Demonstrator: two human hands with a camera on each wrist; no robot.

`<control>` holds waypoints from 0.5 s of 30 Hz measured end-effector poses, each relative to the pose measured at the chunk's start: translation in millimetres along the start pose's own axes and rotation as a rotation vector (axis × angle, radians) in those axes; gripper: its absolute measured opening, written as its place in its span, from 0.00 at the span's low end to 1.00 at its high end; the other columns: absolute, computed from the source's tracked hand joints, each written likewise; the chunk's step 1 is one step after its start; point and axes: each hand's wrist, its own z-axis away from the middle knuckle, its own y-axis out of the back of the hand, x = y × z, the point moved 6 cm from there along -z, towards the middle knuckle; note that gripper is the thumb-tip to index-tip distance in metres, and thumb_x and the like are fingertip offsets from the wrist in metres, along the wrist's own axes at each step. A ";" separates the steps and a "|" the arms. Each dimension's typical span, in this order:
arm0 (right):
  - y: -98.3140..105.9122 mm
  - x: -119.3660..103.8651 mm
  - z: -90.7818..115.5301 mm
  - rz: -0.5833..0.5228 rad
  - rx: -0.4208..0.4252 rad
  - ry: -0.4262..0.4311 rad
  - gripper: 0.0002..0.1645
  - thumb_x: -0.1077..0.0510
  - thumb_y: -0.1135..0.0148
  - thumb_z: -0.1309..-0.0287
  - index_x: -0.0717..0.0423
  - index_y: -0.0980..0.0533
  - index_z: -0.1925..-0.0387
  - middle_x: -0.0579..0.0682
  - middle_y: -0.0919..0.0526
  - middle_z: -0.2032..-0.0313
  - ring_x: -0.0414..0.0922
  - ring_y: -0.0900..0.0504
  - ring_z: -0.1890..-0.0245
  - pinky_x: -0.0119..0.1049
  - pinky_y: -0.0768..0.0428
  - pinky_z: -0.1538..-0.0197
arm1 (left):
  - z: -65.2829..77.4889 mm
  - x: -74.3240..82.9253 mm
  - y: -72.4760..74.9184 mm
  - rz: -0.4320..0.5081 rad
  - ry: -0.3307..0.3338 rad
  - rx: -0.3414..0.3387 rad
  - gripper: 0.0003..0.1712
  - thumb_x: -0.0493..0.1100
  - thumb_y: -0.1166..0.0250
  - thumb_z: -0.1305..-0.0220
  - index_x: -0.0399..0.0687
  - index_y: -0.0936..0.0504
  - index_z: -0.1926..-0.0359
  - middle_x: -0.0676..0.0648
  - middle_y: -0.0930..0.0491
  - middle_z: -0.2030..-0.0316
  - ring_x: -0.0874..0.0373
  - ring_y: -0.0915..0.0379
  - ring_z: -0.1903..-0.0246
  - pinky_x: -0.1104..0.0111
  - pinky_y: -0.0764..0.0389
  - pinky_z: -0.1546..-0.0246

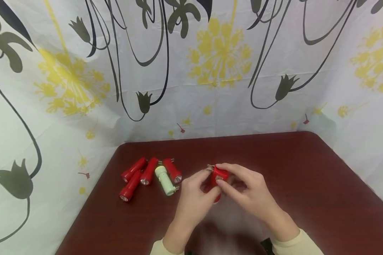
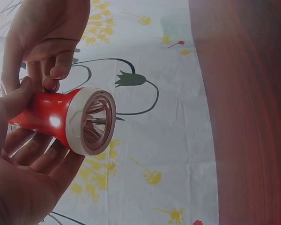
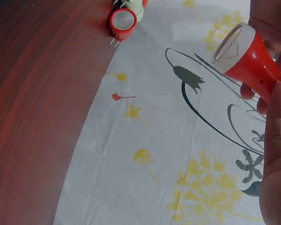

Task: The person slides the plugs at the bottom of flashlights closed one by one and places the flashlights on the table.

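Note:
Both hands hold one red flashlight [image 1: 221, 174] with a white lens rim, above the table. Two metal prongs stick out of its far end in the head view. My left hand [image 1: 194, 194] grips its left side, and in the left wrist view the fingers of the left hand [image 2: 28, 183] curl under the red body [image 2: 49, 112]. On the other side, my right hand [image 1: 252, 191] pinches the pronged end between thumb and fingers. The right wrist view shows the flashlight's white rim [image 3: 233, 50] facing up and left; the right hand [image 3: 278, 159] lies along its body.
On the table [image 1: 274, 159], left of the hands, lie several red flashlights [image 1: 131, 186] close together. A pale green flashlight [image 1: 165, 180] with prongs lies among them. A patterned cloth [image 1: 178, 78] hangs behind the table and along its sides.

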 end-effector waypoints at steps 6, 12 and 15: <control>-1.4 -4.0 0.1 0.034 0.033 0.059 0.18 0.55 0.28 0.32 0.58 0.15 0.44 0.48 0.10 0.60 0.33 0.19 0.72 0.21 0.18 0.68 | 3.4 4.4 1.5 -0.045 -0.042 0.012 0.20 0.42 0.22 0.37 0.55 0.11 0.44 0.54 0.09 0.49 0.64 0.12 0.57 0.72 0.12 0.51; -1.7 -6.2 -2.3 0.034 0.033 0.109 0.19 0.53 0.29 0.30 0.60 0.15 0.45 0.51 0.10 0.60 0.33 0.19 0.72 0.20 0.18 0.69 | 4.6 4.4 1.1 -0.017 -0.094 0.034 0.19 0.39 0.22 0.37 0.52 0.10 0.45 0.51 0.09 0.49 0.63 0.11 0.55 0.71 0.12 0.49; 0.0 -7.0 -4.2 0.055 0.043 0.143 0.19 0.52 0.30 0.30 0.61 0.15 0.46 0.52 0.09 0.61 0.32 0.20 0.73 0.21 0.18 0.69 | 3.9 5.7 0.0 -0.007 -0.134 0.044 0.17 0.38 0.23 0.36 0.50 0.11 0.46 0.51 0.09 0.51 0.62 0.11 0.55 0.70 0.12 0.48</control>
